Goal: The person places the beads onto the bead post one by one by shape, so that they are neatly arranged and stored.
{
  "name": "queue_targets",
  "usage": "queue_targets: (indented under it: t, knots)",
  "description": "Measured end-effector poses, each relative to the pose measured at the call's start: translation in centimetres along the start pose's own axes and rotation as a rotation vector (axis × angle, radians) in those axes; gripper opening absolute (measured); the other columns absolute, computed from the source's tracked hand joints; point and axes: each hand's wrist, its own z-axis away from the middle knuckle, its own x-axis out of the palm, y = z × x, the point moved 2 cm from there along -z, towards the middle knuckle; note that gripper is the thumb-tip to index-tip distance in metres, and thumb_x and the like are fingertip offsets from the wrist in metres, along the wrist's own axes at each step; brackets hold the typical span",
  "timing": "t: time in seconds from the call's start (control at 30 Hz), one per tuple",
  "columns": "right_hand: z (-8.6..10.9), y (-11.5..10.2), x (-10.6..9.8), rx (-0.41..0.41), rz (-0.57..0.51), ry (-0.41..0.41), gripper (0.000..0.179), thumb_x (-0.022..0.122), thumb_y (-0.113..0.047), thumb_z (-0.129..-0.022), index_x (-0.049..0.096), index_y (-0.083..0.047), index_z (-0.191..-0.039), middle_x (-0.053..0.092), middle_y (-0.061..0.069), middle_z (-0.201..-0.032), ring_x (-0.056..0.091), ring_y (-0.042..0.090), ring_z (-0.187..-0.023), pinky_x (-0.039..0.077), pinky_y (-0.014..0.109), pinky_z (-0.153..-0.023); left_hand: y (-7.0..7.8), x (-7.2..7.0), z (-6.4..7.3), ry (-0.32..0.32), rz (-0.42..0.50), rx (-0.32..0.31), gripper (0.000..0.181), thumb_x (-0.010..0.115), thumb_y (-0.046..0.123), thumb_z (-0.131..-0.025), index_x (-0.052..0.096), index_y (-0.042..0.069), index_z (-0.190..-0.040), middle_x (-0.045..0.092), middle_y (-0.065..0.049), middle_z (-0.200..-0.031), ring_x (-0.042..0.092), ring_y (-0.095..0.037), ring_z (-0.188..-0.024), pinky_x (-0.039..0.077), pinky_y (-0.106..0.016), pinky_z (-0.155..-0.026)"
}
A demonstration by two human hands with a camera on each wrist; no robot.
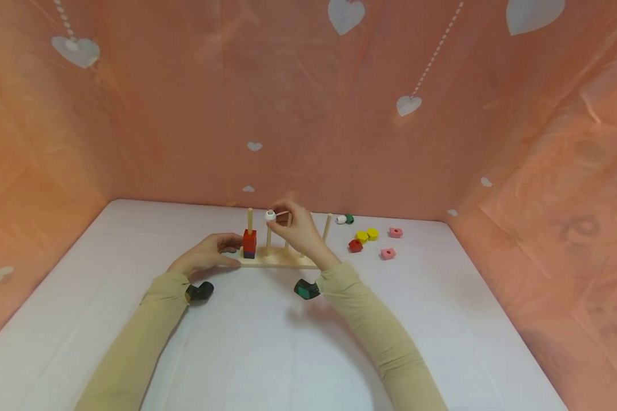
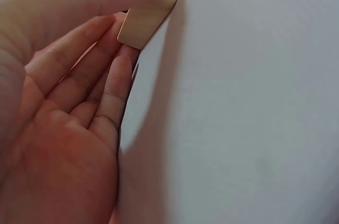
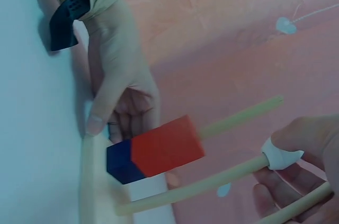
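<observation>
A wooden peg stand point(image 1: 277, 261) with several upright pegs sits on the table. My left hand point(image 1: 205, 253) holds its left end; in the left wrist view the thumb lies on the wooden base point(image 2: 145, 23) and the fingers are behind it. On the leftmost peg, a red block point(image 3: 168, 147) sits above a dark blue block point(image 3: 122, 164). My right hand point(image 1: 300, 228) pinches a white bead point(image 1: 270, 216) between thumb and fingers. In the right wrist view, the bead point(image 3: 279, 156) is at the top of the second peg point(image 3: 212, 181), around its tip.
Right of the stand lie a white bead point(image 1: 341, 220), a green bead point(image 1: 349, 218), two yellow discs point(image 1: 372, 234), a red block point(image 1: 355, 246) and two pink blocks point(image 1: 395, 232). A draped pink cloth point(image 1: 308, 114) with hearts stands behind the white table point(image 1: 236, 354).
</observation>
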Motion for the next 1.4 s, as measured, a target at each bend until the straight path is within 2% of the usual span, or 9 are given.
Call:
queue_targets:
  t: [0.1, 0.27, 0.5, 0.63, 0.8, 0.87, 1.1, 1.23, 1.4]
  knots:
    - [0.3, 0.4, 0.4, 0.019, -0.023, 0.02, 0.029, 0.069, 0.0, -0.085, 0.059, 0.003, -0.113, 0.062, 0.013, -0.105, 0.065, 0.021, -0.087, 0.055, 0.026, -0.077, -0.2, 0.0, 0.0, -0.004, 0.001, -0.003, 0.063, 0.077, 0.004, -0.077, 0.049, -0.003, -0.133, 0.053, -0.019, -0.131, 0.048, -0.034, -0.118, 0.033, -0.049, -0.106]
    - [0.5, 0.9, 0.9, -0.006, -0.052, 0.081, 0.028, 0.071, 0.002, -0.083, 0.058, 0.002, -0.108, 0.063, 0.015, -0.103, 0.065, 0.023, -0.087, 0.055, 0.027, -0.078, -0.3, 0.0, 0.0, -0.01, 0.034, -0.009, 0.064, 0.077, 0.003, -0.077, 0.048, -0.002, -0.134, 0.051, -0.018, -0.133, 0.046, -0.034, -0.12, 0.031, -0.05, -0.107]
    - [0.9, 1.6, 1.3, -0.01, -0.091, 0.139, 0.036, 0.072, 0.001, -0.082, 0.052, 0.0, -0.112, 0.061, 0.015, -0.106, 0.064, 0.024, -0.091, 0.054, 0.027, -0.081, -0.2, 0.0, 0.1, -0.016, 0.049, -0.014, 0.064, 0.077, 0.002, -0.077, 0.048, -0.002, -0.134, 0.051, -0.018, -0.133, 0.046, -0.033, -0.121, 0.032, -0.049, -0.106]
    - [1.2, 1.7, 1.6, -0.012, -0.126, 0.154, 0.039, 0.072, 0.003, -0.082, 0.049, 0.005, -0.115, 0.06, 0.02, -0.107, 0.063, 0.031, -0.093, 0.054, 0.034, -0.084, 0.0, 0.1, 0.2, -0.012, 0.051, -0.018, 0.065, 0.077, 0.002, -0.076, 0.048, -0.002, -0.134, 0.051, -0.018, -0.133, 0.045, -0.034, -0.121, 0.032, -0.049, -0.107]
    - [2.3, 0.5, 1.8, 0.017, -0.171, 0.14, 0.038, 0.069, 0.009, -0.082, 0.048, 0.014, -0.113, 0.059, 0.029, -0.105, 0.06, 0.041, -0.096, 0.053, 0.046, -0.086, 0.0, 0.0, 0.2, -0.006, 0.044, -0.018, 0.065, 0.077, 0.002, -0.077, 0.047, -0.003, -0.134, 0.05, -0.019, -0.134, 0.045, -0.035, -0.123, 0.031, -0.05, -0.107]
    - [2.6, 0.4, 1.9, 0.037, -0.165, 0.139, 0.035, 0.069, 0.009, -0.081, 0.05, 0.014, -0.11, 0.059, 0.029, -0.104, 0.061, 0.039, -0.096, 0.053, 0.045, -0.085, 0.0, 0.0, 0.1, -0.008, 0.045, -0.013, 0.065, 0.077, 0.002, -0.077, 0.047, -0.003, -0.134, 0.05, -0.019, -0.134, 0.045, -0.035, -0.123, 0.031, -0.05, -0.108]
    - [2.6, 4.6, 3.1, 0.099, -0.11, 0.156, 0.031, 0.073, 0.003, -0.08, 0.055, 0.005, -0.105, 0.063, 0.014, -0.097, 0.062, 0.021, -0.09, 0.054, 0.027, -0.079, 0.0, 0.0, 0.1, -0.008, 0.021, 0.012, 0.063, 0.076, 0.002, -0.078, 0.047, -0.004, -0.134, 0.05, -0.02, -0.134, 0.045, -0.036, -0.122, 0.031, -0.05, -0.107]
    - [2.9, 6.3, 3.9, 0.16, -0.093, 0.141, 0.036, 0.076, 0.002, -0.078, 0.055, 0.003, -0.107, 0.062, 0.012, -0.096, 0.061, 0.023, -0.087, 0.053, 0.028, -0.077, -0.1, 0.0, 0.1, -0.001, 0.029, -0.003, 0.064, 0.076, 0.002, -0.078, 0.047, -0.003, -0.134, 0.049, -0.02, -0.135, 0.044, -0.036, -0.123, 0.032, -0.05, -0.107]
    - [3.2, 7.0, 4.3, 0.189, -0.034, 0.139, 0.038, 0.078, 0.0, -0.076, 0.055, 0.002, -0.107, 0.062, 0.01, -0.094, 0.061, 0.023, -0.088, 0.053, 0.027, -0.077, -0.2, 0.1, 0.1, -0.007, 0.037, -0.017, 0.066, 0.077, 0.004, -0.078, 0.046, -0.002, -0.135, 0.048, -0.019, -0.136, 0.043, -0.035, -0.124, 0.033, -0.049, -0.107]
